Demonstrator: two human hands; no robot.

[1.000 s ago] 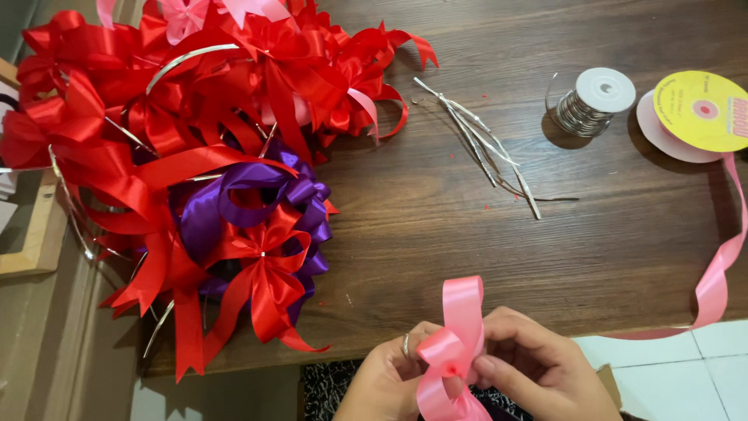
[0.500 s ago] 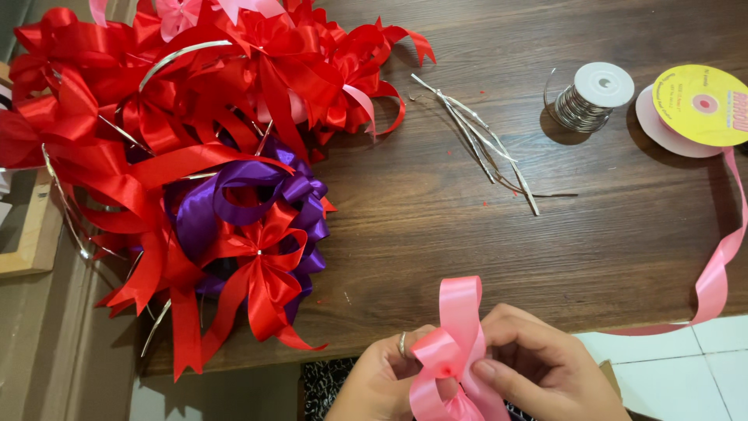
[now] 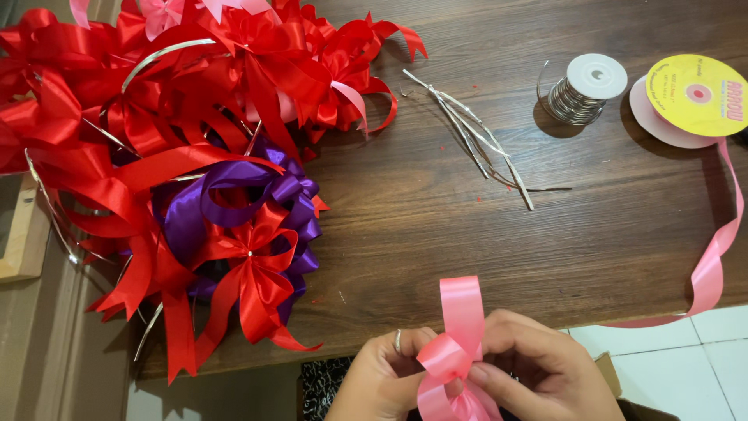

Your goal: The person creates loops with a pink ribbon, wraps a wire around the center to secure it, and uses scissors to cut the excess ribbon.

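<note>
Pink ribbon bow at 6 o'clock of the view, just past the near edge of the dark wooden table, pinched between both hands; one loop standing upright toward 12 o'clock, another folded across toward 9 o'clock, tails hanging down at the bottom edge; left hand at 7 o'clock of the bow, fingers curled tight on its centre, a ring on one finger; right hand at 4 o'clock of the bow, thumb and fingers closed on the same knot, touching the left hand's fingertips there; long tail of pink ribbon running from 4 o'clock up the right edge to a yellow-faced ribbon roll at 2 o'clock; small spool of silver wire just beside that roll, on its 9 o'clock side; loose bundle of cut wire pieces lying at 1 o'clock of the table's middle, well apart from the hands; large heap of finished red bows filling 9 to 11 o'clock, thin wire ends sticking out; purple bow within the heap's lower part, a single red bow lying over it toward 8 o'clock; pale pink bows at the top edge, partly cut off; white tiled floor showing at 5 o'clock beneath the table edge.
</note>
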